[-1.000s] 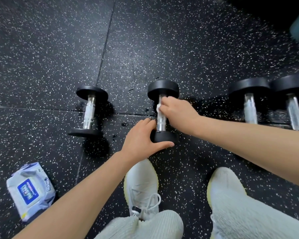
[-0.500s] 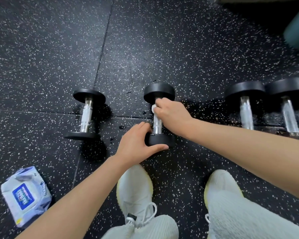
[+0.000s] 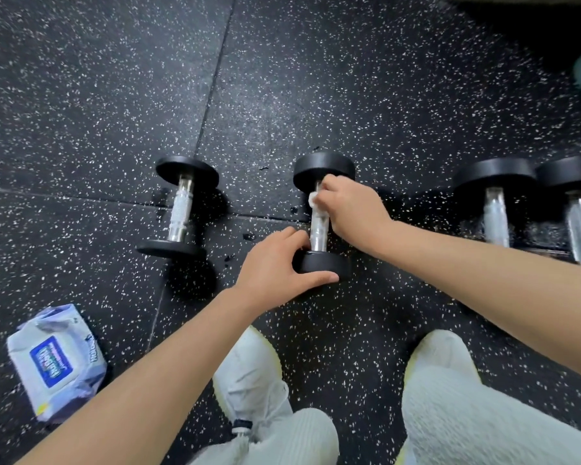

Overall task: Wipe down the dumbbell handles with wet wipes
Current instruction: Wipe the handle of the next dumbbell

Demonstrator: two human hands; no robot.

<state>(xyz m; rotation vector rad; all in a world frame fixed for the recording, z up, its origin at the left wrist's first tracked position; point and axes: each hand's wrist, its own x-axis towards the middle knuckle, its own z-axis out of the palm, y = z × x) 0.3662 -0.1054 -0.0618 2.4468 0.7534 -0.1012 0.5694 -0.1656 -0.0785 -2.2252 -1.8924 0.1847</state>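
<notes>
Four dumbbells lie in a row on the speckled black rubber floor (image 3: 316, 78), handles running roughly 12-to-6.

Middle dumbbell (image 3: 321, 266) is the one being worked. Right hand (image 3: 353, 209) comes in from 3 o'clock, fingers curled tight around the upper part of the chrome handle (image 3: 318, 233), clamping a white wipe (image 3: 313, 198) against it; a bit of wipe pokes out at the hand's 9 o'clock side. Left hand (image 3: 275, 263) comes in from 7 o'clock and is closed on the near black end of that dumbbell, thumb along its lower edge, fingers over the top edge near the handle base.

Left dumbbell (image 3: 181, 209) sits at 9 o'clock of the middle one, well apart, untouched. Two more dumbbells at 3 o'clock: one (image 3: 495, 199) and another (image 3: 577, 203) just beside it, near ends hidden by the right forearm.

Wipes pack (image 3: 56, 362), white with blue label, lies on the floor at 8 o'clock, well apart from both hands.

Two white shoes at 6 o'clock: left shoe (image 3: 249, 367), right shoe (image 3: 443, 350). Light trouser legs below them.
</notes>
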